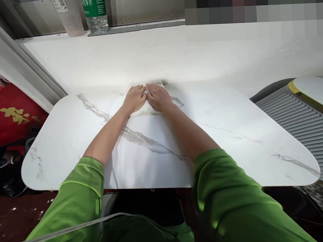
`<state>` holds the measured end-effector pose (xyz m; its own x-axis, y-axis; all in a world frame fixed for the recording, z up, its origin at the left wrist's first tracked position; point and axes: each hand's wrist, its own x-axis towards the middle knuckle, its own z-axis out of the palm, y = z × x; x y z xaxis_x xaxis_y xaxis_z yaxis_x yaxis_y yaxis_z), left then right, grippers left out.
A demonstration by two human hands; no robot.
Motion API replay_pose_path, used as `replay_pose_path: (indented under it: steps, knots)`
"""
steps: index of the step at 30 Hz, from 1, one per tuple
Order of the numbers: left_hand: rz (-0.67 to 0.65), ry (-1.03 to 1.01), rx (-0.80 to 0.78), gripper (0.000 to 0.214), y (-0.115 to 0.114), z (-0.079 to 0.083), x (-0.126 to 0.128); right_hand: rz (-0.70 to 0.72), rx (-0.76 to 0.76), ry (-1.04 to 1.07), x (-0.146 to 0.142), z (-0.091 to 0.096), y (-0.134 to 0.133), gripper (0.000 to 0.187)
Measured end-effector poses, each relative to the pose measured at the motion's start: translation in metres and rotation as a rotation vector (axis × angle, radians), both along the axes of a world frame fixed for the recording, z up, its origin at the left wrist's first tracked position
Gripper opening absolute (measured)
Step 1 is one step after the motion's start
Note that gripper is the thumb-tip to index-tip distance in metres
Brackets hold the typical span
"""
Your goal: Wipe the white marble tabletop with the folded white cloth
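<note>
A white, flat, cloth-like piece point(147, 109) lies on the marble-patterned table point(218, 147), close to the wall. My left hand point(134, 99) rests palm down on its left side, fingers laid forward. Beside it, my right hand point(159, 96) lies palm down on the right side, fingers also stretched forward. The two thumbs nearly meet in the middle. Much of the piece is covered by my hands, so whether it is cloth or paper I cannot tell. One edge shows beyond my right fingers.
On the ledge behind stand a water bottle point(96, 16) with a green label and a translucent cup point(70, 18). A red bag point(13, 113) is at the left. A grey ridged surface point(297, 118) lies at the right. A pale cord point(61, 230) crosses the lower left.
</note>
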<state>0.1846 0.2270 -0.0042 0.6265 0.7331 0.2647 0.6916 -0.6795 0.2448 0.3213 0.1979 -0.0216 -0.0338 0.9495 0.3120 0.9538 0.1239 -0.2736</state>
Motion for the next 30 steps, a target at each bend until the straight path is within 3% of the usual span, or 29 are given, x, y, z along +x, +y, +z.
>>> replay_pose_path:
  steps: [7, 13, 18, 26, 30]
  knots:
    - [0.064, 0.072, -0.063, 0.05, 0.004, 0.001, 0.001, -0.015, -0.039, -0.026, -0.002, 0.007, -0.003, 0.055]
    - [0.068, 0.078, -0.056, 0.048, -0.022, 0.004, -0.004, 0.032, -0.024, -0.035, -0.003, 0.007, -0.028, 0.054]
    - [0.029, 0.114, -0.052, 0.051, -0.077, 0.007, -0.013, 0.096, -0.007, -0.058, -0.003, 0.004, -0.08, 0.054]
    - [-0.016, 0.193, -0.07, 0.057, -0.196, 0.008, -0.026, 0.174, 0.02, -0.128, -0.009, 0.006, -0.207, 0.056]
    - [-0.112, 0.213, -0.038, 0.06, -0.234, 0.006, -0.024, 0.194, 0.069, -0.139, -0.006, 0.006, -0.25, 0.056]
